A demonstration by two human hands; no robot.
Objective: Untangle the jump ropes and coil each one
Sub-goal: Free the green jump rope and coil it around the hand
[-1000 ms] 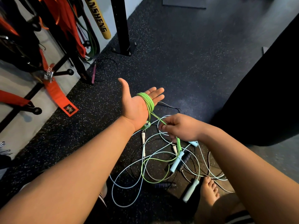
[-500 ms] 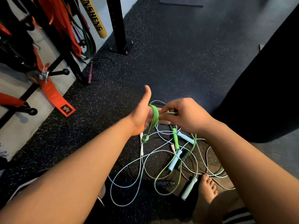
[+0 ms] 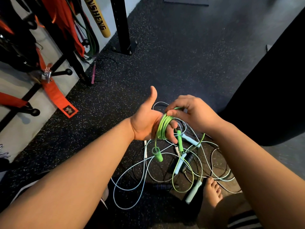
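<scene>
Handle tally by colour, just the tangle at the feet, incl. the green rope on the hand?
Green handles: 2
Light blue or mint handles: 3
White handles: 2
Dark handles: 2, as far as visible
Total: 9

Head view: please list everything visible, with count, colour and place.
floor: one, black with speckles, everywhere below
green jump rope: one, bright green, coiled around the left hand, tail on the floor
tangled ropes: several, pale blue, mint, black, on the floor under the hands
purple-handled rope: one, upper left
straps: several, orange, far left
yellow bar: one, top left
black post: one, top centre
bulky object: one, black, right edge
bare foot: one, lower right
left hand: thumb up, carrying the coil
right hand: pinching the green jump rope
</scene>
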